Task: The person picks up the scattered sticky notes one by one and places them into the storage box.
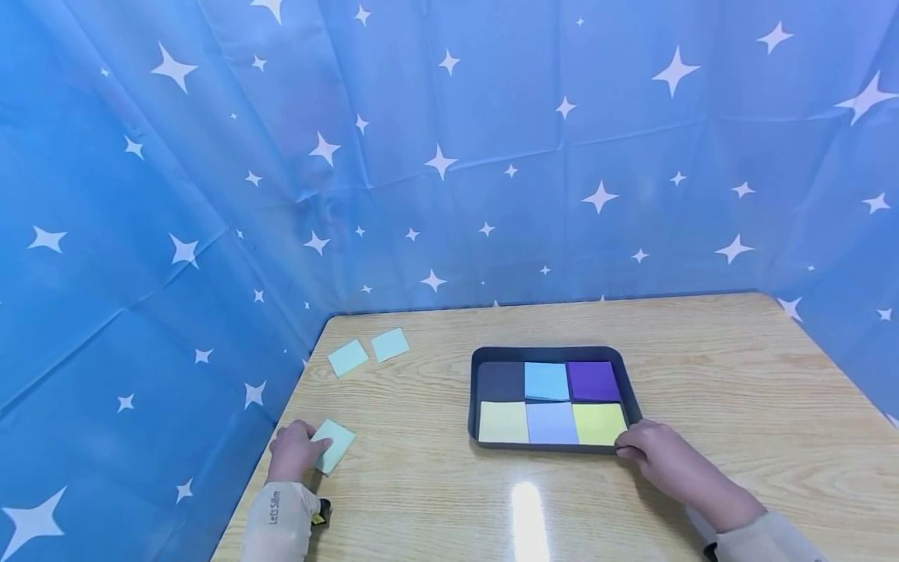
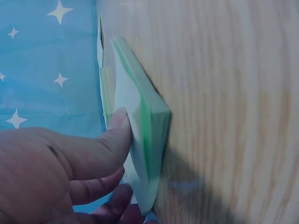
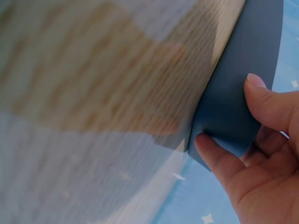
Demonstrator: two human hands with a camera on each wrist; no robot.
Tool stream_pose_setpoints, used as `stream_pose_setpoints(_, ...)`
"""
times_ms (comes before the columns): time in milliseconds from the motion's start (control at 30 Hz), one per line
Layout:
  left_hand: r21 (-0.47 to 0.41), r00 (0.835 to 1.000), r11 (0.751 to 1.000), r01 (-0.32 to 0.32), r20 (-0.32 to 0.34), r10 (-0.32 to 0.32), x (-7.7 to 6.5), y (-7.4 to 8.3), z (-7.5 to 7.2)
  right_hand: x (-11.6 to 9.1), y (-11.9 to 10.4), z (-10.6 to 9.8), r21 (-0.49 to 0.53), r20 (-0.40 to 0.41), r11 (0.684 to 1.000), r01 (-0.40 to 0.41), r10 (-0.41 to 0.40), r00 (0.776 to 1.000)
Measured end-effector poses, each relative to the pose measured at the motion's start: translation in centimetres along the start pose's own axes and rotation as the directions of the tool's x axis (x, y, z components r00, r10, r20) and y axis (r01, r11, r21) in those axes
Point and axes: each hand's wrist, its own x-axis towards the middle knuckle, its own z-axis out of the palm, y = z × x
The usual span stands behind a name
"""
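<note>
My left hand is at the left side of the table, its thumb and fingers gripping a pale green sticky note pad. In the left wrist view the thumb lies on the face of this thick pad, and the other fingertips curl at its lower edge. At the near right corner of a black tray, my right hand holds the wall. The right wrist view shows the thumb and a finger on that dark wall. Six pads lie in two rows in the tray, including a purple pad and a yellow pad.
Two more pale pads, a left one and a right one, lie near the table's far left corner. A blue star-patterned curtain hangs behind and left of the wooden table.
</note>
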Motion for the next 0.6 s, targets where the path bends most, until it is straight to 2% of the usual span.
stream_pose_setpoints(167,-0.048,0.999,0.999,0.004,0.032,-0.003,-0.25,0.12,-0.02,0.04,-0.18,-0.16,0.015,0.003,1.0,-0.02,0.02,1.0)
stream_pose_setpoints(333,-0.098,1.0,0.995,0.005,0.027,-0.003,-0.51,0.35,-0.04,-0.04,-0.36,-0.24,0.031,0.007,0.999,-0.029,0.028,1.0)
stream_pose_setpoints(600,-0.067,1.0,0.998,-0.001,0.022,0.002,-0.14,0.9,-0.06,-0.11,-0.29,-0.22,0.03,0.0,0.999,-0.016,0.016,1.0)
